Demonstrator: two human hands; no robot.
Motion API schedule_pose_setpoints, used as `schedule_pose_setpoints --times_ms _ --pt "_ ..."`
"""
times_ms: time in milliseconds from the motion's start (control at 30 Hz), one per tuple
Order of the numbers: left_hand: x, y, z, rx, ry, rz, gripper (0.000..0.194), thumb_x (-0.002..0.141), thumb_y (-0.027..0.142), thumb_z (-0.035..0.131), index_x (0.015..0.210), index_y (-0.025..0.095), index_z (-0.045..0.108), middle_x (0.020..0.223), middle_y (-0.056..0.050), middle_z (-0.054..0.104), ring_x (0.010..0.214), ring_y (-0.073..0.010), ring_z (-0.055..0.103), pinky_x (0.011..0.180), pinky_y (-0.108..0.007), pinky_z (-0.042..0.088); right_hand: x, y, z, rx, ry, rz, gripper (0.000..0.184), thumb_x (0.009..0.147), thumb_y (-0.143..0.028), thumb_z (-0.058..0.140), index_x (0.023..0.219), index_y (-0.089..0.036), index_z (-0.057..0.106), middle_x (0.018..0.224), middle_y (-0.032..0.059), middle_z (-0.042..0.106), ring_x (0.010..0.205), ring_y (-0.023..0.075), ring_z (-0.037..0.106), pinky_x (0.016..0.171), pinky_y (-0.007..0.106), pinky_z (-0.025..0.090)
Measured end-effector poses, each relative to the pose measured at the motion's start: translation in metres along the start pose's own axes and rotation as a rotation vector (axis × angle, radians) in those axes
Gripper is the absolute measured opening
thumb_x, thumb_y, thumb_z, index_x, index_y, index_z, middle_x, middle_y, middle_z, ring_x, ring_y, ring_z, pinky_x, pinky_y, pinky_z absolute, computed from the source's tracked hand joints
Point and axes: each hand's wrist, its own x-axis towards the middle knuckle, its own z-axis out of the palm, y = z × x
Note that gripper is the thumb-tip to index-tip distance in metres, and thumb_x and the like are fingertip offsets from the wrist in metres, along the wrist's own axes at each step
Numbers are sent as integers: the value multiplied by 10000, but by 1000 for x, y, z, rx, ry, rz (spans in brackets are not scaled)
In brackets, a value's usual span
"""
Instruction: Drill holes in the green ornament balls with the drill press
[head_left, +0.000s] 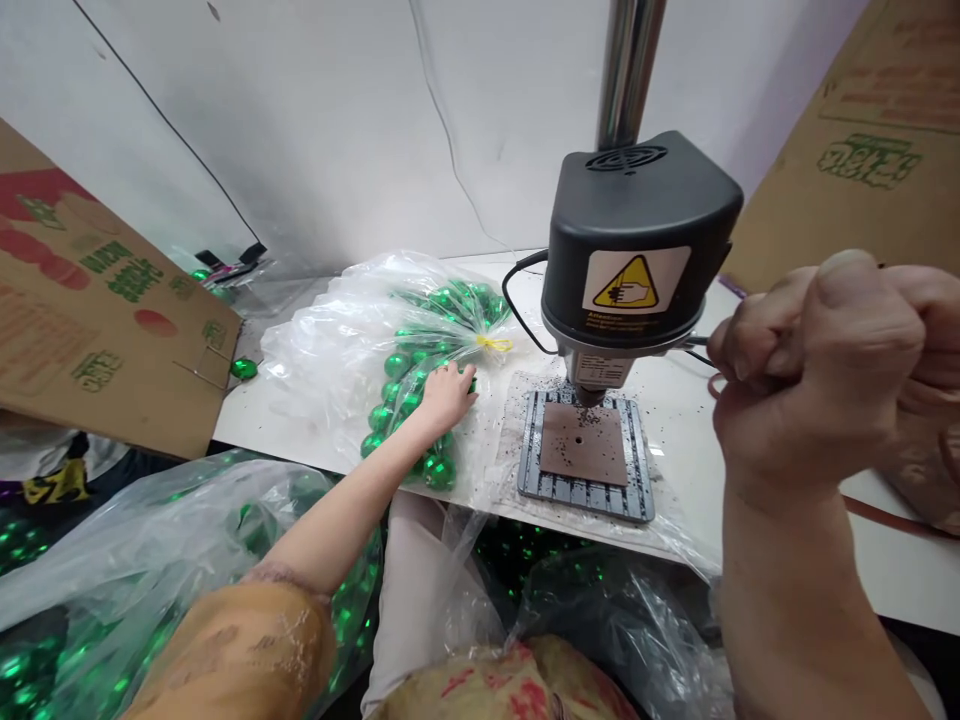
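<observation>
My left hand (448, 395) reaches onto a clear plastic bag of shiny green balls (439, 468) on the table. Its fingers curl down around a green ball, which shows only in part beside the fingertips. A yellow tie (493, 344) gathers the plastic just beyond that hand. On the right, my right hand (817, 360) is closed in a fist around the lever (699, 343) of a black drill press (637, 220); most of the lever is hidden by the fingers. Under the drill head, a brown square board (583, 445) with a small hole lies on the grooved metal base (531, 470).
Dark shavings are scattered over the base and the cloth (510, 430) beneath it. Cardboard boxes stand at left (112, 300) and right (847, 150). A loose green ball (244, 369) lies by the left box. Large plastic bags (247, 530) with green balls hang below the table edge.
</observation>
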Motion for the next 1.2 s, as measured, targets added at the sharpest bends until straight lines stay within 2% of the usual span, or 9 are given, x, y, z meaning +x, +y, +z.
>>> schedule_pose_setpoints --times_ms 167,300,400,500,633,733,867,1033,1200 --pt "-22 49 9 -776 -416 -174 496 839 518 662 1242 242 575 1034 -61 627 849 -184 624 746 -344 530 -3 5 0 -45 50 -56 418 877 -231 571 520 -143 372 468 -60 317 423 -9 369 445 226 245" --pt "-36 73 32 -1110 -419 -294 588 711 411 813 1205 225 552 1054 -49 641 869 -153 634 740 -284 529 -2 6 2 -9 26 -90 421 874 -194 569 513 -153 356 460 -60 295 403 5 350 421 228 226" --pt "-42 79 45 -1142 -384 -294 643 646 372 863 1150 227 491 962 -18 658 803 -150 648 740 -302 528 0 6 2 24 12 -112 438 861 -177 579 517 -170 308 442 -64 271 385 28 336 403 242 214" --pt "-46 81 50 -967 -261 -281 576 658 443 841 1032 216 466 781 34 612 683 -127 597 684 -281 486 0 7 2 41 10 -108 461 863 -203 584 516 -172 282 438 -63 280 392 36 331 418 247 220" --pt "-48 84 50 -692 -191 -74 593 610 342 874 1087 211 547 808 35 601 741 -112 553 727 -248 433 0 9 0 48 -6 -80 495 859 -261 610 495 -162 290 443 -54 349 392 35 347 421 247 245" --pt "-46 85 52 -858 -225 -97 527 680 377 820 1105 211 556 913 -1 636 819 -127 585 772 -258 446 0 11 -2 57 0 -69 499 855 -277 622 487 -159 306 430 -57 322 386 38 355 414 251 252" --pt "-42 85 60 -989 -91 -266 527 670 465 820 1003 219 494 810 32 617 731 -116 578 701 -248 437 0 11 -3 54 -8 -83 485 854 -263 619 493 -169 309 417 -61 254 377 48 344 399 263 243" --pt "-41 85 68 -996 -170 -171 559 740 498 779 1164 217 547 981 -25 679 918 -152 624 846 -282 461 0 10 -3 -14 -36 -71 475 867 -297 599 524 -192 288 423 -54 274 391 60 335 406 287 260" --pt "-42 79 79 -974 -154 -101 506 737 475 794 1106 209 572 1031 -36 675 921 -152 629 837 -281 485 -2 9 -1 -80 -14 -66 480 884 -341 566 556 -205 242 454 -36 281 405 79 307 418 327 253"
